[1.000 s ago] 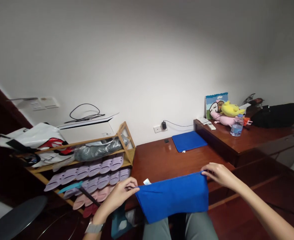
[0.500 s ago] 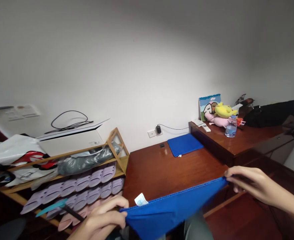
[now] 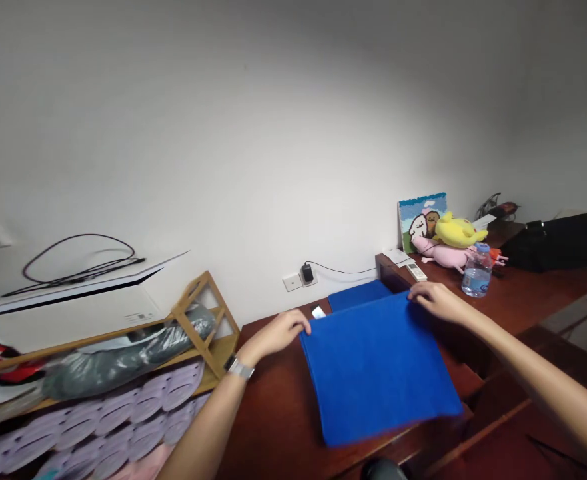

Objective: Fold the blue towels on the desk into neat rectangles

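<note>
A square blue cloth (image 3: 380, 373) hangs spread out over the wooden table (image 3: 273, 407), its upper edge pulled fairly straight. My left hand (image 3: 279, 332) pinches the upper left corner, and my right hand (image 3: 438, 302) pinches the upper right corner. A small white label (image 3: 318, 312) sticks up from the cloth's top edge, near my left hand. Behind it, a second blue cloth (image 3: 358, 293) lies flat on the table by the wall, partly hidden by the held one.
A wooden shoe rack (image 3: 206, 320) with lilac slippers (image 3: 156, 403) stands at left, a white box (image 3: 73, 313) and black cable on top. On the higher desk at right are a water bottle (image 3: 476, 272), plush toys (image 3: 458, 231), a remote (image 3: 416, 271) and a black bag (image 3: 563, 240).
Both hands have raised the blue cloth from above my lap and moved it forward over the table. It now hangs fully spread, covering part of the second cloth. The view has shifted right.
</note>
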Tool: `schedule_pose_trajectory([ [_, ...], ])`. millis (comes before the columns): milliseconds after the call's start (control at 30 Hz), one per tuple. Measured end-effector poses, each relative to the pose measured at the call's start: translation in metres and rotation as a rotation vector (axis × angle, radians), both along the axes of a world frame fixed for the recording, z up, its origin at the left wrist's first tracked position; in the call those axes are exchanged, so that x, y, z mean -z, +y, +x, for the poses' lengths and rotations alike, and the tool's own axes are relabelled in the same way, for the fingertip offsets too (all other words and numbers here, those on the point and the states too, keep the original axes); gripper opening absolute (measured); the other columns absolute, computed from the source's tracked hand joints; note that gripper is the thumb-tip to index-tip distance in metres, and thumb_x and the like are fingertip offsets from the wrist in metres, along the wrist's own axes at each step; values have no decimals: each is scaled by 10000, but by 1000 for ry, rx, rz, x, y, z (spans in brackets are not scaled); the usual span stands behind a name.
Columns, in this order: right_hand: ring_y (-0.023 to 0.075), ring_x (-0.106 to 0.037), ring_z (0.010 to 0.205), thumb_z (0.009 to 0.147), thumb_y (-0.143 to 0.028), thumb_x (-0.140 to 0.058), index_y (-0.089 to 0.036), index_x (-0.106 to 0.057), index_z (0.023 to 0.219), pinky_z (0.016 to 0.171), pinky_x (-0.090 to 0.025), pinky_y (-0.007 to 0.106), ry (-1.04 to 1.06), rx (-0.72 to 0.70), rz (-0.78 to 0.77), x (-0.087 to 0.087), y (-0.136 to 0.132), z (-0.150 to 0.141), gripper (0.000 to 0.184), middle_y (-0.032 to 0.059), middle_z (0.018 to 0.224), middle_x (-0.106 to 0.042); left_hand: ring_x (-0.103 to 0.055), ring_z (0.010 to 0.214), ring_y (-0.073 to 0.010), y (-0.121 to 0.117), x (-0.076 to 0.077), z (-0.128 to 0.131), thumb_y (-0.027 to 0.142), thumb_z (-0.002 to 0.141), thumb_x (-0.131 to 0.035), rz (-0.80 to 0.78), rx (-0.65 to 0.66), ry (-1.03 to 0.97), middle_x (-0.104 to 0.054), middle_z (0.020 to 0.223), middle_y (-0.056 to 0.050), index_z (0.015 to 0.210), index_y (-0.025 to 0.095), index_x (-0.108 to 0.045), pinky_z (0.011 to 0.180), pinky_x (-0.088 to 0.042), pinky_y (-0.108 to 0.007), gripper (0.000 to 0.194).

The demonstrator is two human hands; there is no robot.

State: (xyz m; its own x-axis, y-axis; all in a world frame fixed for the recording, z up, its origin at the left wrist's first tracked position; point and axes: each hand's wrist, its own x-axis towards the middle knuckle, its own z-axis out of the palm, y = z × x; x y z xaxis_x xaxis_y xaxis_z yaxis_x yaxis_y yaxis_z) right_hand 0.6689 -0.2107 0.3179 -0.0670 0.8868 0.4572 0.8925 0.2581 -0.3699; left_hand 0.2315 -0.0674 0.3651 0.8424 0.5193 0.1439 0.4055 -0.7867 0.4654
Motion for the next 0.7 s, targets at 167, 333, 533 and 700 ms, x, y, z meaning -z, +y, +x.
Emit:
schedule_pose_trajectory([
  [167, 244, -698, 1100, 937, -135, -461, -145, -791, 1050, 1060, -502, 367, -64, 246, 114, -7, 116, 39, 349, 131, 1187, -755, -633, 993, -217, 94, 10, 65, 193, 986, -425, 241, -153, -199, -682, 990, -55, 914, 205, -735, 950, -506, -367, 319],
  [333, 259, -689, 1144, 972, -166, -435, -137, -772, 1124, 1056, -502, 362, -57, 390, 125, 48, 165, 65, 371, 139, 1278, -722, -596, 1018, -238, 128, 78, 98, 139, 995, -415, 437, -163, -228, -658, 1031, -68, 1020, 234, -739, 954, -503, -411, 338],
  [533, 293, -770, 962, 941, -139, -364, -122, -723, 1280, 894, -584, 430, -73, 587, -248, 189, 180, 49, 494, 189, 1511, -581, -603, 998, -255, 135, 232, 127, 79, 974, -471, 517, -180, 11, -671, 1038, -85, 1061, 227, -742, 908, -506, -416, 320],
  [700, 329, -787, 904, 840, -116, -392, -166, -776, 1212, 743, -621, 445, -68, 599, -404, 272, 177, 48, 536, 163, 1510, -588, -605, 1000, -266, 123, 328, 146, 127, 954, -525, 423, -205, 42, -663, 1027, -86, 1057, 221, -705, 934, -507, -434, 228],
])
